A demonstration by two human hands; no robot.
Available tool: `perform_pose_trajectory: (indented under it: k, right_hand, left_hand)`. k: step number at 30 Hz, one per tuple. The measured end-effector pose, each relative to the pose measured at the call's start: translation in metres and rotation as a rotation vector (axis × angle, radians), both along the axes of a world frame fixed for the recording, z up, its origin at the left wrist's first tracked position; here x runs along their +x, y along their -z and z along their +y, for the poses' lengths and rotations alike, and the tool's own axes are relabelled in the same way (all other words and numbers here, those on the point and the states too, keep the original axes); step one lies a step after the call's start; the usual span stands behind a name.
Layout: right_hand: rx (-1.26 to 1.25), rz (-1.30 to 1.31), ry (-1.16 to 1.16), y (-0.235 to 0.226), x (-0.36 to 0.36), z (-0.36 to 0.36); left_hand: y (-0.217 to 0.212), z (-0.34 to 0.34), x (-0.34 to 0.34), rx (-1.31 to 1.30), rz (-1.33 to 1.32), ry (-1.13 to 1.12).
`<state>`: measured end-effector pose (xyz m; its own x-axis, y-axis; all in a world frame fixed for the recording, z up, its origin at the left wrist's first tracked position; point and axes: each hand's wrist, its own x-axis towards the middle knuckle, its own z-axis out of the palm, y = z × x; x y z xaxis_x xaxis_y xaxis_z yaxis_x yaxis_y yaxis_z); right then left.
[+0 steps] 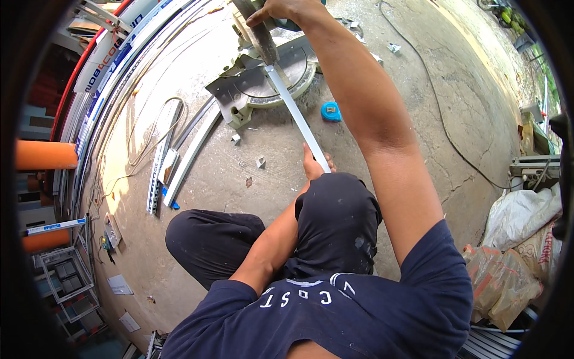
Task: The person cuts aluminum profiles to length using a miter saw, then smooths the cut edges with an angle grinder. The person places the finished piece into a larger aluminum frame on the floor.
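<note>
My left hand (pixel 314 163) is closed around a long white metal profile (pixel 297 118), just beyond my raised knee. The profile runs away from me onto the base of a miter saw (pixel 257 90), its far end under the saw's blade guard (pixel 256 36). At the top edge, my right hand (pixel 284 9) is closed on the saw's handle, which the hand mostly hides. A blue tape measure (pixel 330 112) lies on the floor to the right of the saw base.
Long profiles (pixel 194 149) and a looped cable (pixel 134 137) lie to the left. Small metal offcuts (pixel 260 162) dot the concrete floor (pixel 269 191). Another cable (pixel 439 113) curves across the right. Sacks and plastic bags (pixel 502 281) are heaped at lower right; orange pipes (pixel 48 155) jut in from the left.
</note>
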<state>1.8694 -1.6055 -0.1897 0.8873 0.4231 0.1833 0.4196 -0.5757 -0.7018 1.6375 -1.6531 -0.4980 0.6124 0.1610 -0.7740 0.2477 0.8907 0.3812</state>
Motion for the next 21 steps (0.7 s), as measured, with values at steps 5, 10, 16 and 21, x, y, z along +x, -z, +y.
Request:
perform_pose_trajectory:
  k: [5, 10, 16, 21]
  right_hand:
    - [-0.011, 0.027, -0.005, -0.006, -0.004, -0.001]
    - [0.024, 0.123, -0.002, -0.011, -0.003, -0.001]
    - [-0.063, -0.051, 0.010, -0.002, 0.005, 0.004]
    - [-0.065, 0.003, 0.016, 0.000, 0.008, 0.005]
  left_hand:
    - [-0.001, 0.000, 0.000, 0.019, 0.003, -0.006]
    - [-0.002, -0.001, 0.000, 0.030, 0.012, -0.012]
    - [-0.002, -0.003, 0.002, -0.024, 0.031, -0.003]
    - [-0.004, -0.004, 0.002, 0.001, 0.014, 0.000]
